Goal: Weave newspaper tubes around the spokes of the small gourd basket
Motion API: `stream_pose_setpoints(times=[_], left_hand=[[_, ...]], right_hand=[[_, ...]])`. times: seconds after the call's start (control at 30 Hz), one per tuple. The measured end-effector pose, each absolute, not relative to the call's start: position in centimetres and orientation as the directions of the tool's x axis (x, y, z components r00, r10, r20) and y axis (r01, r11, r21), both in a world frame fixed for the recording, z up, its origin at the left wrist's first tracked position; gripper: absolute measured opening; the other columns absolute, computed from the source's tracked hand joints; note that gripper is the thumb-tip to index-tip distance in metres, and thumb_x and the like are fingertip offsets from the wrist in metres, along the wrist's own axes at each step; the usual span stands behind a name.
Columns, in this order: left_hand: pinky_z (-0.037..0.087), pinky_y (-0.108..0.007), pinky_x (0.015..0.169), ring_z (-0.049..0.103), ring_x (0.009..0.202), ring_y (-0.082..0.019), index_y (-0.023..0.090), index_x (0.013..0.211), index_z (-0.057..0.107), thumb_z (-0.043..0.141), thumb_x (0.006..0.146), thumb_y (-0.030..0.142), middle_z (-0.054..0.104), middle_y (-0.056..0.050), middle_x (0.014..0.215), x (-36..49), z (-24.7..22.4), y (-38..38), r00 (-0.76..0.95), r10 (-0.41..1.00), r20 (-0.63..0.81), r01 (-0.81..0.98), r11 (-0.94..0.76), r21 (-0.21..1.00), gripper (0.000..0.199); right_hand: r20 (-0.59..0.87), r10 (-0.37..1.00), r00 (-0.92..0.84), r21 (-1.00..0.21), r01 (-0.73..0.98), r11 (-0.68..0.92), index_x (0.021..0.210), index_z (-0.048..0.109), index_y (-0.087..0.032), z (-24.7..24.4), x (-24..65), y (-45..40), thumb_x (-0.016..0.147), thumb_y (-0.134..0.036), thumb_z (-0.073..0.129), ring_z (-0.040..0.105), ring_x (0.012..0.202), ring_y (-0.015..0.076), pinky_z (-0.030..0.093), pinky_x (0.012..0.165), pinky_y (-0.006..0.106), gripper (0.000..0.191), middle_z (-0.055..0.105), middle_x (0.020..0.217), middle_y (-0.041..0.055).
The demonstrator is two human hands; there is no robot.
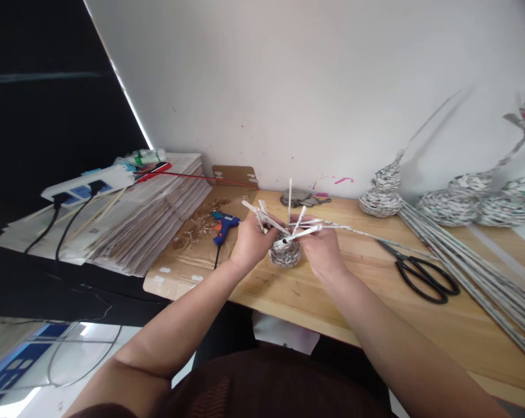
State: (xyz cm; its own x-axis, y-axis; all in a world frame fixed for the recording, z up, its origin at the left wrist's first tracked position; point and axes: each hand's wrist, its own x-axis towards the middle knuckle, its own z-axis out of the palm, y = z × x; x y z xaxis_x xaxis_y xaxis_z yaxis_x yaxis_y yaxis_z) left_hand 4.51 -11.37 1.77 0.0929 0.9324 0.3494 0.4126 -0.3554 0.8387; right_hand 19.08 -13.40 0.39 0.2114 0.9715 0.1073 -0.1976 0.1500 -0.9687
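A small woven newspaper gourd [285, 254] stands on the wooden table between my hands, with several rolled-paper spokes [290, 194] sticking up and out of its top. My left hand [252, 239] closes around its left side, the fingers at the base of the spokes. On the other side my right hand [321, 247] pinches paper strips near the top. A long paper strip [353, 231] runs out past the right hand towards the scissors. Parts of the fingers and the gourd's upper rim are hidden by spokes and hands.
Black-handled scissors [423, 276] and a bundle of paper rolls [467, 267] lie to the right. Woven gourds [381, 191] stand along the wall. A blue glue gun [222, 226] rests on cardboard [175, 273] at left, near stacked newspapers [153, 215] carrying a power strip [88, 184].
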Motion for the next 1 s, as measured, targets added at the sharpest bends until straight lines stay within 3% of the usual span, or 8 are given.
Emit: stream_pose_setpoints(times=[0.2,0.47,0.7,0.87,1.0], left_hand=[[0.053,-0.027,0.075,0.070,0.080,-0.018,0.019,0.078,0.076,0.062,0.077,0.011,0.076,-0.003,0.083,4.2,2.7,-11.7,0.239,0.892,0.384,0.485,-0.452,0.748,0.016],[0.052,-0.026,0.063,0.066,0.068,-0.016,0.017,0.097,0.075,0.067,0.076,0.021,0.075,-0.005,0.081,4.6,2.7,-11.4,0.234,0.934,0.271,0.454,-0.351,0.819,0.023],[0.045,-0.025,0.060,0.061,0.063,-0.015,0.017,0.075,0.072,0.065,0.082,0.031,0.068,-0.003,0.067,5.0,2.5,-11.0,0.224,0.914,0.339,0.494,-0.406,0.769,0.017],[0.049,-0.029,0.072,0.066,0.077,-0.020,0.017,0.081,0.070,0.059,0.085,0.027,0.072,-0.006,0.080,4.9,2.5,-11.0,0.210,0.907,0.364,0.564,-0.417,0.713,0.015],[0.049,-0.030,0.078,0.066,0.083,-0.021,0.016,0.085,0.067,0.057,0.085,0.021,0.072,-0.006,0.085,4.8,2.7,-11.1,0.206,0.891,0.404,0.550,-0.447,0.706,0.011]], right_hand=[[0.101,0.968,0.230,-0.974,-0.174,0.143,0.086,0.073,-0.018,0.3,18.9,-13.6,0.067,-0.032,0.074,0.067,0.072,0.0187,0.053,0.068,0.030,0.024,0.074,0.080,0.0035],[0.201,0.969,0.141,-0.973,-0.086,0.214,0.090,0.071,-0.024,0.3,19.3,-13.8,0.073,-0.023,0.063,0.069,0.075,0.0194,0.054,0.069,0.031,0.019,0.075,0.088,0.0032],[0.376,0.918,0.123,-0.913,0.221,0.344,0.097,0.069,-0.024,1.0,19.4,-14.4,0.080,-0.021,0.058,0.068,0.091,0.0222,0.054,0.079,0.035,0.020,0.073,0.104,0.0060],[0.372,0.919,0.133,-0.913,0.231,0.336,0.098,0.068,-0.025,0.7,19.7,-14.0,0.077,-0.016,0.058,0.068,0.079,0.0203,0.053,0.074,0.033,0.025,0.073,0.089,0.0024],[0.305,0.939,0.158,-0.927,0.274,0.255,0.089,0.067,-0.024,0.6,19.8,-13.9,0.077,-0.017,0.057,0.067,0.069,0.0196,0.051,0.065,0.030,0.018,0.072,0.076,0.0009]])
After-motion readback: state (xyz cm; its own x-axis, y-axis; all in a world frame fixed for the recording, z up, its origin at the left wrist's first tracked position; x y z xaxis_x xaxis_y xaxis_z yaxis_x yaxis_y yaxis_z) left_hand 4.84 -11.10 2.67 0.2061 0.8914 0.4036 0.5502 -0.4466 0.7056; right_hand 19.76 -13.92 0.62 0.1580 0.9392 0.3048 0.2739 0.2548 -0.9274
